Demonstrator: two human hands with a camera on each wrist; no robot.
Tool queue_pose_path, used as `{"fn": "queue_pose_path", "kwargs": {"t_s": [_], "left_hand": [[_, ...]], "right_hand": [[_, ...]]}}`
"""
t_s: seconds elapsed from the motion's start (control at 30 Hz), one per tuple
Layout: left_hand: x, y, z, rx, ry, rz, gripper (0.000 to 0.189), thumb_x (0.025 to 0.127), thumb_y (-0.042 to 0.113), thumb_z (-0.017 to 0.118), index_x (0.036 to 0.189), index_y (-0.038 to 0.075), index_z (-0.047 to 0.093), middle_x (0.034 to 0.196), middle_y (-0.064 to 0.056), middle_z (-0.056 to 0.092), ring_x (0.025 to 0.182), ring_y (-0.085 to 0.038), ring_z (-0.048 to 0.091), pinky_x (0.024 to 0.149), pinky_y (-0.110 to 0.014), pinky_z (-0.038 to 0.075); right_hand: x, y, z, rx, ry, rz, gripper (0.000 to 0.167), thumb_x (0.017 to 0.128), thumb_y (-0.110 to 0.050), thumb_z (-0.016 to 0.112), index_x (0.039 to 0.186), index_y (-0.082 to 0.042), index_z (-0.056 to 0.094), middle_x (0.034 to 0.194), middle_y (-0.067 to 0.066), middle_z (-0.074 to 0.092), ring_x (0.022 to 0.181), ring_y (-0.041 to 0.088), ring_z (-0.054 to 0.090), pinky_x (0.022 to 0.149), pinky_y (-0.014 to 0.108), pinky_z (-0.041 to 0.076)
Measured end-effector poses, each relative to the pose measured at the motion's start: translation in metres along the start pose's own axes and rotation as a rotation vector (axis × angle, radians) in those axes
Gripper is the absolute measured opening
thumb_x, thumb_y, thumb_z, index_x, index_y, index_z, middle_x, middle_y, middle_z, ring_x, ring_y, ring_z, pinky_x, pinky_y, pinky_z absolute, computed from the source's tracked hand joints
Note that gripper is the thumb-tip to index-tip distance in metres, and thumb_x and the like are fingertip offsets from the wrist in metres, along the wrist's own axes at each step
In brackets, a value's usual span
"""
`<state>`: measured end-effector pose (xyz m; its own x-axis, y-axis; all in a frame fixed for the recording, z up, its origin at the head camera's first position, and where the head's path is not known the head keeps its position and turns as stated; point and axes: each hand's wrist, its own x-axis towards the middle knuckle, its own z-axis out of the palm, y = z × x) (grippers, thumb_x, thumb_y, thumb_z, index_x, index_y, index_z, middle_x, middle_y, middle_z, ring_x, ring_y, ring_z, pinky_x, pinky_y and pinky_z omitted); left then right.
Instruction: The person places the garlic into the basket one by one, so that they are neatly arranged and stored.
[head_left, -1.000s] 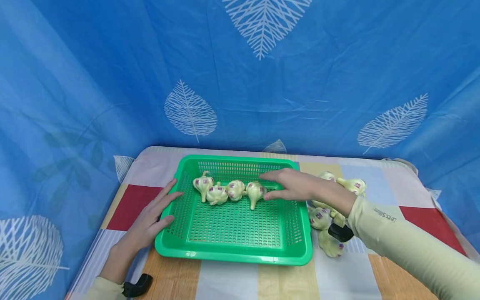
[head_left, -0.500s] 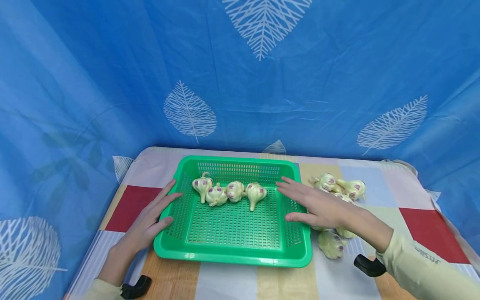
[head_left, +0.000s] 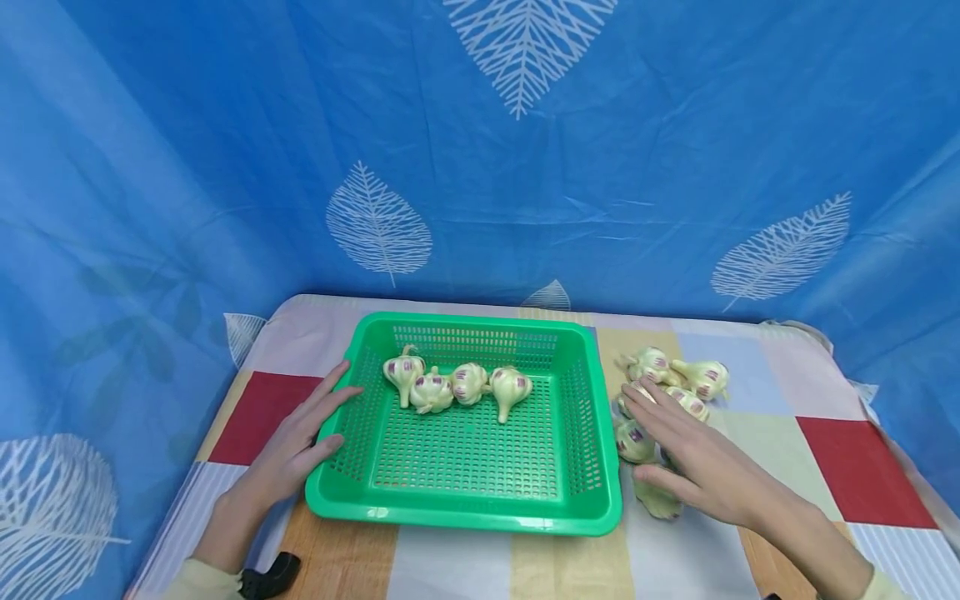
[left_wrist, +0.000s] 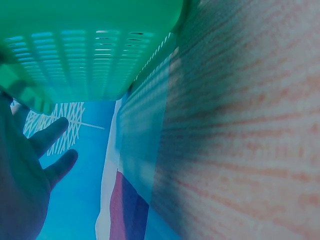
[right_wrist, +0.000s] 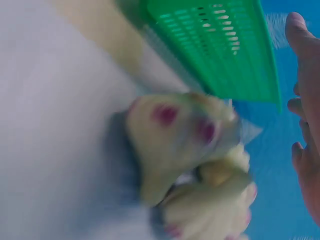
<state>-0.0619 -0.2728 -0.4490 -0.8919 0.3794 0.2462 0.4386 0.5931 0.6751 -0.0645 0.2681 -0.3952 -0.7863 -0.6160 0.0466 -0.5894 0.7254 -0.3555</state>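
A green plastic basket [head_left: 465, 527] with slotted walls stands on the table. Several garlic bulbs [head_left: 469, 383] lie in a row across its back half. My left hand [head_left: 296, 446] rests with spread fingers at the basket's left rim. To the right of the basket lies a heap of garlic bulbs [head_left: 705, 379]. Above that heap hovers my right hand [head_left: 697, 462], fingers extended, holding nothing and hiding part of the pile. In the right wrist view, blurred garlic bulbs [right_wrist: 180, 135] lie below the right hand [right_wrist: 310, 115], beside the basket's wall [right_wrist: 225, 55].
A patchwork cloth [head_left: 757, 417] with coloured squares and wood-patterned patches covers the table. Blue curtains [head_left: 480, 183] with white leaf prints hang close behind and on the left. A black wrist strap [head_left: 270, 575] sits at the left wrist.
My right hand has moved right, out of the basket and over the loose garlic heap. The bulbs in the basket and my left hand have stayed in place.
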Motion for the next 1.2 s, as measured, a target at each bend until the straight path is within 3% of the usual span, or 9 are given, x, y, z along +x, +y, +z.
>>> {"fn": "queue_pose_path", "kwargs": {"t_s": [0.07, 0.37, 0.63, 0.7, 0.77, 0.87, 0.93, 1.07, 1.2], "left_hand": [[0.000, -0.001, 0.001, -0.002, 0.000, 0.004, 0.066, 0.087, 0.011, 0.064, 0.151, 0.015, 0.046, 0.167, -0.004, 0.019, 0.147, -0.026, 0.026, 0.092, -0.062, 0.049], [-0.001, -0.002, 0.000, 0.008, 0.007, 0.002, 0.065, 0.087, 0.011, 0.065, 0.150, 0.011, 0.047, 0.167, -0.003, 0.018, 0.146, -0.029, 0.027, 0.090, -0.059, 0.051], [-0.002, -0.002, 0.000, -0.006, 0.013, -0.001, 0.062, 0.089, 0.014, 0.062, 0.150, 0.010, 0.047, 0.167, -0.003, 0.018, 0.148, -0.024, 0.024, 0.093, -0.064, 0.047], [-0.002, -0.002, 0.000, -0.005, 0.014, -0.004, 0.063, 0.089, 0.014, 0.062, 0.150, 0.011, 0.047, 0.167, -0.003, 0.018, 0.148, -0.023, 0.024, 0.092, -0.062, 0.049], [-0.001, -0.002, 0.000, -0.005, 0.015, -0.008, 0.063, 0.089, 0.014, 0.062, 0.150, 0.012, 0.047, 0.167, -0.002, 0.018, 0.148, -0.022, 0.024, 0.092, -0.060, 0.050], [-0.001, -0.002, 0.000, -0.013, 0.015, -0.010, 0.063, 0.089, 0.013, 0.062, 0.150, 0.011, 0.047, 0.167, -0.002, 0.018, 0.148, -0.023, 0.023, 0.092, -0.060, 0.050], [0.000, -0.001, 0.001, -0.015, 0.013, -0.009, 0.063, 0.089, 0.013, 0.062, 0.150, 0.010, 0.047, 0.167, -0.003, 0.018, 0.149, -0.023, 0.023, 0.093, -0.061, 0.049], [0.000, -0.001, 0.001, -0.010, 0.011, -0.008, 0.063, 0.089, 0.013, 0.062, 0.150, 0.010, 0.047, 0.167, -0.003, 0.018, 0.148, -0.023, 0.023, 0.093, -0.059, 0.050], [0.000, -0.001, 0.002, -0.016, 0.007, -0.008, 0.062, 0.090, 0.013, 0.061, 0.150, 0.010, 0.047, 0.167, -0.002, 0.017, 0.149, -0.022, 0.023, 0.093, -0.060, 0.049]], "right_hand": [[-0.015, 0.004, 0.004, 0.014, 0.027, 0.024, 0.082, 0.093, -0.034, 0.073, 0.160, -0.013, 0.029, 0.167, 0.005, 0.021, 0.154, 0.025, 0.010, 0.110, 0.007, 0.002], [-0.063, 0.012, 0.016, 0.053, 0.077, 0.185, 0.084, 0.094, -0.032, 0.073, 0.161, -0.011, 0.026, 0.166, 0.008, 0.021, 0.154, 0.015, 0.002, 0.101, 0.001, 0.003], [-0.102, 0.012, 0.046, 0.190, 0.176, 0.369, 0.087, 0.097, -0.021, 0.069, 0.163, -0.014, 0.013, 0.169, 0.008, 0.007, 0.151, 0.010, -0.010, 0.109, 0.011, -0.003], [-0.110, 0.014, 0.055, 0.198, 0.242, 0.368, 0.086, 0.096, -0.015, 0.069, 0.162, -0.009, 0.016, 0.168, 0.014, 0.011, 0.151, 0.008, -0.008, 0.111, 0.013, -0.002], [-0.117, 0.016, 0.065, 0.188, 0.308, 0.387, 0.082, 0.095, -0.011, 0.069, 0.161, -0.006, 0.020, 0.165, 0.018, 0.018, 0.149, -0.001, -0.003, 0.103, 0.003, 0.002], [-0.125, 0.017, 0.081, 0.233, 0.393, 0.482, 0.073, 0.097, -0.011, 0.067, 0.159, -0.004, 0.027, 0.161, 0.019, 0.030, 0.138, -0.017, 0.012, 0.103, 0.001, 0.010], [-0.127, 0.017, 0.089, 0.314, 0.444, 0.584, 0.067, 0.100, -0.015, 0.064, 0.157, -0.002, 0.031, 0.157, 0.018, 0.036, 0.130, -0.023, 0.024, 0.101, 0.001, 0.022], [-0.126, 0.016, 0.097, 0.516, 0.522, 0.755, 0.065, 0.103, -0.021, 0.061, 0.156, 0.003, 0.031, 0.154, 0.012, 0.043, 0.121, -0.020, 0.039, 0.092, 0.003, 0.037], [-0.125, 0.017, 0.097, 0.618, 0.532, 0.827, 0.071, 0.102, -0.024, 0.062, 0.157, 0.002, 0.026, 0.154, 0.008, 0.044, 0.119, -0.018, 0.043, 0.092, 0.005, 0.040]]}}
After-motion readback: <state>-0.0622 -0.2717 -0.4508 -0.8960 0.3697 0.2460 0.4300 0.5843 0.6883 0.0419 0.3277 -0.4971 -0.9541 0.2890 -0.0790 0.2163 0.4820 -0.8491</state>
